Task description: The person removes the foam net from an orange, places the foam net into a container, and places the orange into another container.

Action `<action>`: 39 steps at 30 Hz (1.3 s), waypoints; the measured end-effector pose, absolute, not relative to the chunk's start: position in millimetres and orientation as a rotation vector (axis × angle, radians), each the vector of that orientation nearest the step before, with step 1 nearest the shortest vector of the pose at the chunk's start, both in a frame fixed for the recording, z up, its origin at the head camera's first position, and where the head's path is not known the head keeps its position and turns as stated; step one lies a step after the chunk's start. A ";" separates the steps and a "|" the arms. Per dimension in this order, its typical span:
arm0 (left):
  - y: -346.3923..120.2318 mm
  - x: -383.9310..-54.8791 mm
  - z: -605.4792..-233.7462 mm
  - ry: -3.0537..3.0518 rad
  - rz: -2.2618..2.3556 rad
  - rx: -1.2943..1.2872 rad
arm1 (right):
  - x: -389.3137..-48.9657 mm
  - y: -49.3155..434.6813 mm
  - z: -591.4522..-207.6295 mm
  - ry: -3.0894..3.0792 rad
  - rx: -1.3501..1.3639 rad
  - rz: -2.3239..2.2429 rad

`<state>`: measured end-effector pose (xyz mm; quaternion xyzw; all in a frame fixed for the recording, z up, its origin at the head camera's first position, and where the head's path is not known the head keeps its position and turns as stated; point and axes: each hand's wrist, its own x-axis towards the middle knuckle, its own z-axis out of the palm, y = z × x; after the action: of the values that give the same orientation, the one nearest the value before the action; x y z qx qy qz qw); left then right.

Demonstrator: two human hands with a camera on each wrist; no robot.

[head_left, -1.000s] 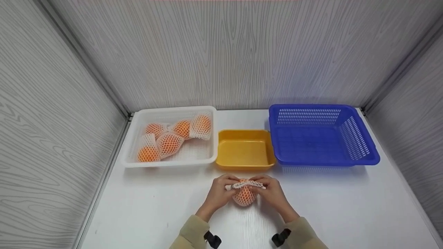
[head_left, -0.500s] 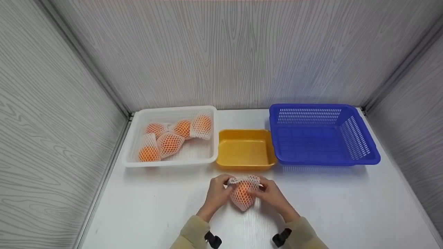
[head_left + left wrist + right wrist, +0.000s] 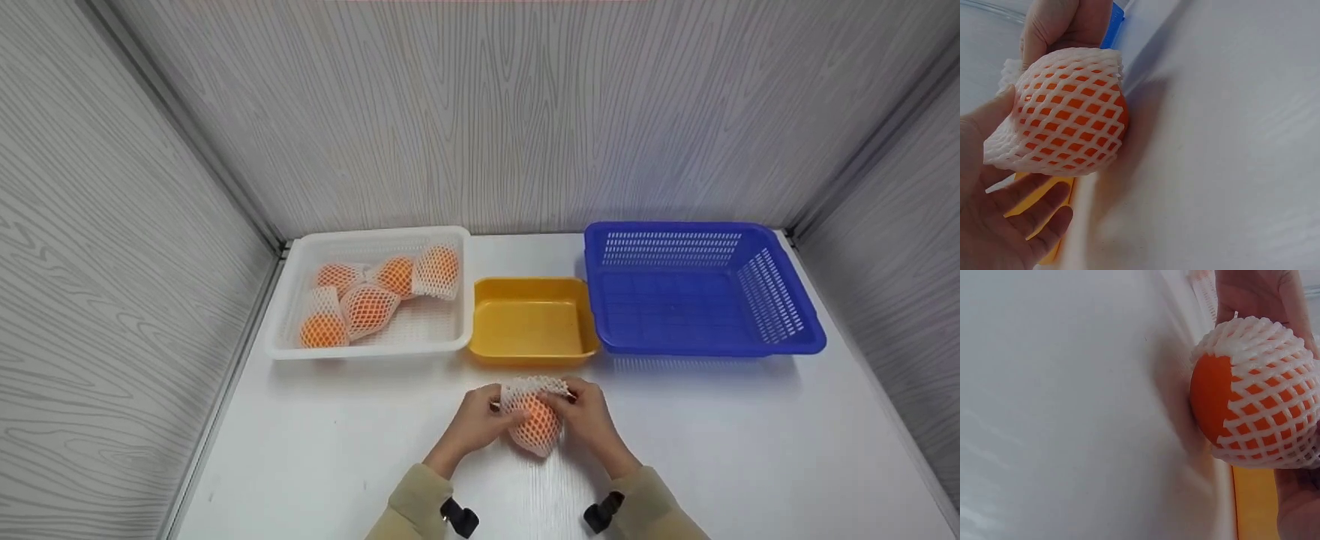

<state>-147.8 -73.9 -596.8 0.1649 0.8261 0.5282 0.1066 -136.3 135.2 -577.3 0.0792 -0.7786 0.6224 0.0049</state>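
Observation:
Between the two hands is an orange (image 3: 1209, 394) in a white foam net sleeve (image 3: 538, 427). My left hand (image 3: 478, 416) pinches the sleeve's left side, its thumb on the net; in the left wrist view its other fingers (image 3: 1053, 228) spread out below the fruit. On the opposite side my right hand (image 3: 589, 414) pinches the sleeve near its upper edge. A frayed white rim of net stands up between the hands in the head view. Part of the orange's skin shows bare past the net in the right wrist view, where the right hand (image 3: 1297, 509) is mostly hidden behind it.
At the back left a white basket (image 3: 300, 346) holds several oranges in foam nets (image 3: 369, 307). A yellow tray (image 3: 532, 350) stands in the middle, just beyond the hands. To its right is a blue basket (image 3: 675, 300). Wood-patterned walls enclose the white table (image 3: 720, 450).
The sleeve's rim, earlier folded over the orange, now stands up higher. The netted orange has turned between the hands, its lower tip swinging left, then right. Both hands have shifted their hold slightly.

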 end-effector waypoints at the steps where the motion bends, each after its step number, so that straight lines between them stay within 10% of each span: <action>1: -73.8 -148.1 -597.1 2.435 1.570 0.492 | -138.1 136.6 -582.9 -2.442 0.255 1.967; 39: -64.7 -148.4 -593.5 2.803 1.702 0.548 | -135.9 144.9 -572.4 -2.631 0.443 2.179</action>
<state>-148.4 -64.7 -593.5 0.1642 0.8396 0.5097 -0.0913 -135.9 144.9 -572.4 0.1270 -0.7551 0.6252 -0.1511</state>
